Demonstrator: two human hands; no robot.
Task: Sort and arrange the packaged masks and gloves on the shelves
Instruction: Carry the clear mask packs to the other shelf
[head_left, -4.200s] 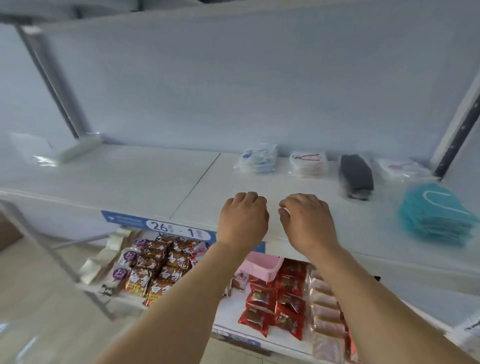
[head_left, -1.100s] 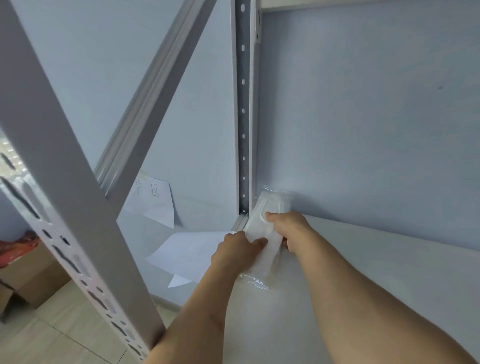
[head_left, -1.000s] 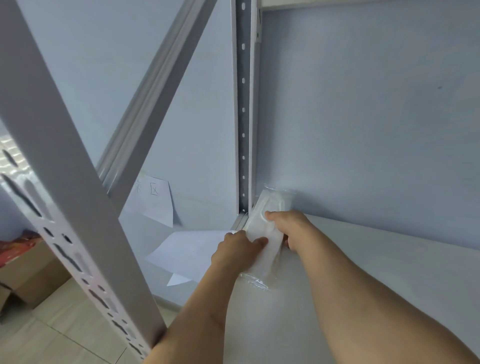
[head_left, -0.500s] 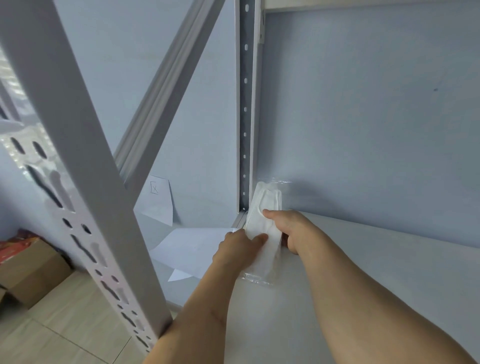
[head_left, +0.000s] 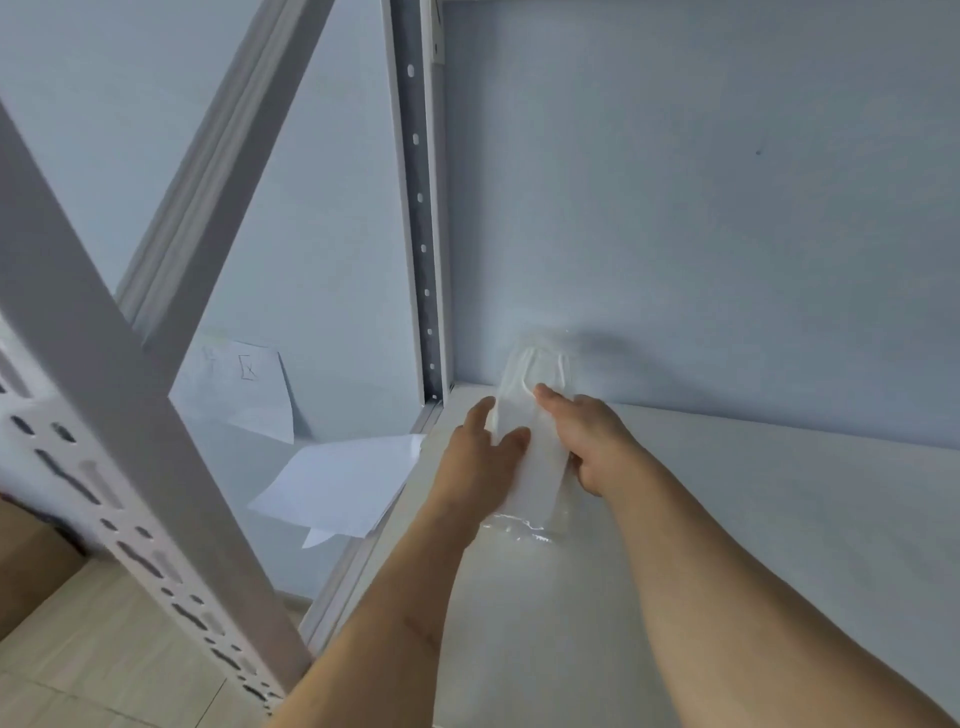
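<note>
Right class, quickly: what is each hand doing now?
Left hand: open, fingers resting on the clear-wrapped white mask packet.
Right hand: gripping that packet.

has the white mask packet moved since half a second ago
Yes. The mask packet has shifted right along the shelf, away from the upright post it was beside.
</note>
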